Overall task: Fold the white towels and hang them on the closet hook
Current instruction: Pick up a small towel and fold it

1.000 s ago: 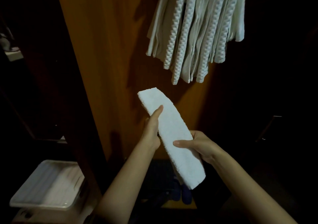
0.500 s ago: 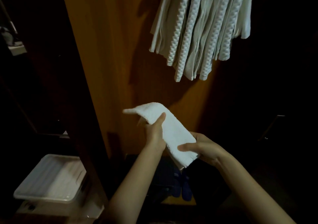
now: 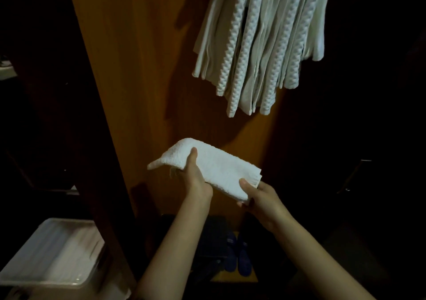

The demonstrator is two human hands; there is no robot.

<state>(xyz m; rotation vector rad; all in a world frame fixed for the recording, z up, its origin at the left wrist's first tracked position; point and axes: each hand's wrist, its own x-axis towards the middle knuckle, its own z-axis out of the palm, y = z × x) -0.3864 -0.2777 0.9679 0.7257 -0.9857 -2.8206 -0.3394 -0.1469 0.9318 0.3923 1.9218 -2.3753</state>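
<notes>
Folded towel [image 3: 214, 168], long axis far-left to near-right: left hand [image 3: 196, 177] pinches its far end, right hand [image 3: 258, 196] grips its near end.

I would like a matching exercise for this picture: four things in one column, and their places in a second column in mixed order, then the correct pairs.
Things
1. folded towel
2. hanging towels
3. white bin
4. blue slippers

Places
A. bottom left corner
B. on the floor between the forearms
C. top, against the wooden panel
D. held by the left hand and right hand

Pairs: 1-D, 2-C, 3-A, 4-B
</notes>
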